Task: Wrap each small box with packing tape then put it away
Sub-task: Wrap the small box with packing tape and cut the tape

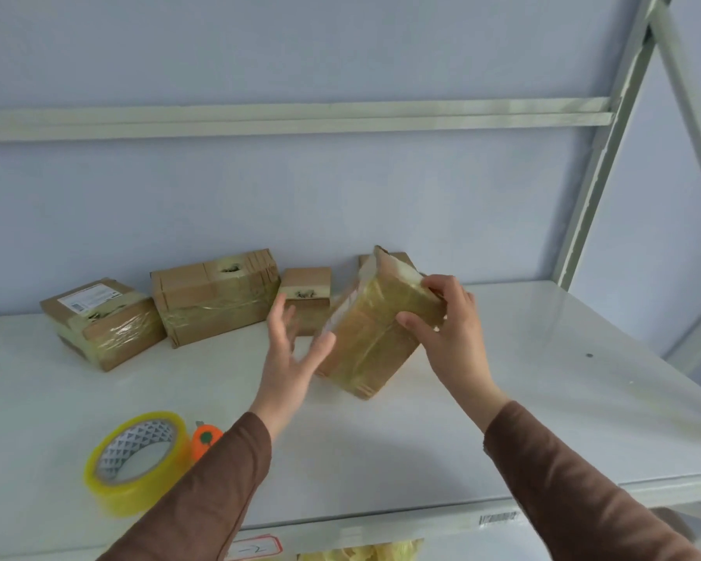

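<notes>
My right hand (446,317) grips a tape-wrapped cardboard box (375,338), held tilted just above the white shelf (543,378). My left hand (292,350) is beside the box's left side with fingers spread, slightly blurred; whether it touches the box is unclear. Three other taped boxes stand along the back wall: one with a label (102,321) at the left, a larger one (215,301) in the middle, a small one (306,293) behind my left hand. A yellow roll of packing tape (138,459) lies near the front left.
A small orange cutter (205,439) lies just right of the tape roll, partly hidden by my left sleeve. A metal shelf upright (608,155) rises at the right, a crossbar (300,115) spans the back. Another box corner (401,259) shows behind the held box.
</notes>
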